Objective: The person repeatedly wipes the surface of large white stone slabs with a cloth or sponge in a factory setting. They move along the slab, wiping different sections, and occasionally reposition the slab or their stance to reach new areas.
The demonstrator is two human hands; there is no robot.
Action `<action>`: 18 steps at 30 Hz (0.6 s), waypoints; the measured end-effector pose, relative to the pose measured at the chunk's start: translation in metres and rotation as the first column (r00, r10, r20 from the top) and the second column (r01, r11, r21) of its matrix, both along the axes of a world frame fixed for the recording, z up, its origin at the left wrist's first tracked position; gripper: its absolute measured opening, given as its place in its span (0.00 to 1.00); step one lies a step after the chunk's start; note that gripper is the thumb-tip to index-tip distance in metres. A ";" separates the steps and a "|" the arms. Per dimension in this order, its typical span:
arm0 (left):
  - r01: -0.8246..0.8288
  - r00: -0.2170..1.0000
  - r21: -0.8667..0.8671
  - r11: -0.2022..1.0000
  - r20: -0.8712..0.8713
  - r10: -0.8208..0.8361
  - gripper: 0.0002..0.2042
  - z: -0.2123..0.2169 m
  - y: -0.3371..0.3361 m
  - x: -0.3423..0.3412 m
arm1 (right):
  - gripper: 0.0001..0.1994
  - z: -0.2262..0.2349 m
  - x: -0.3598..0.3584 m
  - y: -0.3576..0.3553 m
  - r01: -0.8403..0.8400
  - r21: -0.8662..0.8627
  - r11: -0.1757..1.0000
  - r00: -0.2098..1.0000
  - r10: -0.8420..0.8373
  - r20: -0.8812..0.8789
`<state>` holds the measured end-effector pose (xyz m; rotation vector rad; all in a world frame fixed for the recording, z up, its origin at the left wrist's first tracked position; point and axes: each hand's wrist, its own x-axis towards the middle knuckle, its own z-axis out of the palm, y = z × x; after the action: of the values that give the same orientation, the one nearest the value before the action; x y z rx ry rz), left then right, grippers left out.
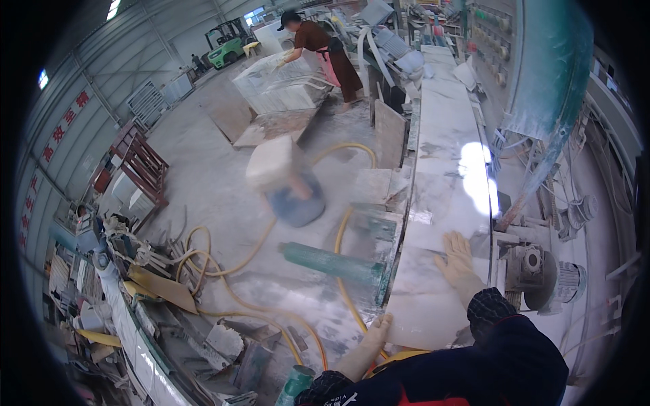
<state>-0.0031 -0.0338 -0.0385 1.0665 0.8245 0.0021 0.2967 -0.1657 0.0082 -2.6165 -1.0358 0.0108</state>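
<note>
A pale, wet-looking stone slab [423,298] lies in front of me on a long bed that runs away from me. My right hand [458,260], in a cream rubber glove, rests flat on its surface with the fingers stretched out. At the slab's near left edge, my left hand [374,338], gloved the same way, closes on the rim; its fingers are partly hidden. Further along the bed lie more pale stone slabs [443,115] with a bright reflection on them.
A motor [565,281] and a green machine housing [552,68] stand to the right. Left are a green roller [332,262], a yellow hose [223,274], a blue drum [296,201] and stone scraps [227,338]. Far off, a person [321,51] leans over a stone block [277,84]; behind is a forklift [227,47].
</note>
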 end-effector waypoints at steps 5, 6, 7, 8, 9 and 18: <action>0.015 0.996 -0.122 0.992 -0.082 -0.026 0.25 0.007 0.004 0.007 | 0.41 -0.005 0.006 0.000 0.004 -0.056 0.998 1.000 -0.005 -0.017; 0.010 0.998 -0.110 0.994 -0.064 -0.017 0.26 0.011 0.006 0.005 | 0.41 -0.006 0.007 0.001 0.005 -0.064 0.998 1.000 -0.006 -0.011; -0.004 0.996 -0.117 0.993 -0.090 -0.007 0.26 0.016 0.006 0.004 | 0.40 -0.007 0.009 0.001 0.007 -0.071 0.997 1.000 -0.007 -0.006; -0.022 0.996 -0.158 0.987 -0.093 0.008 0.27 0.020 0.007 0.002 | 0.40 -0.008 0.010 0.001 0.009 -0.075 0.997 1.000 -0.009 0.000; -0.024 0.998 -0.166 0.986 -0.066 0.013 0.28 0.024 0.010 -0.005 | 0.40 -0.009 0.012 0.001 0.012 -0.085 0.996 1.000 -0.012 0.004; -0.293 0.956 -0.316 0.902 -0.100 0.275 0.28 0.009 0.025 -0.149 | 0.40 -0.009 0.018 0.001 -0.003 -0.042 0.999 1.000 0.004 0.030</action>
<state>-0.1520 -0.0087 -0.0295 0.6272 0.9849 0.0809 0.3143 -0.1649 -0.0011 -2.6598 -1.0615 -0.0061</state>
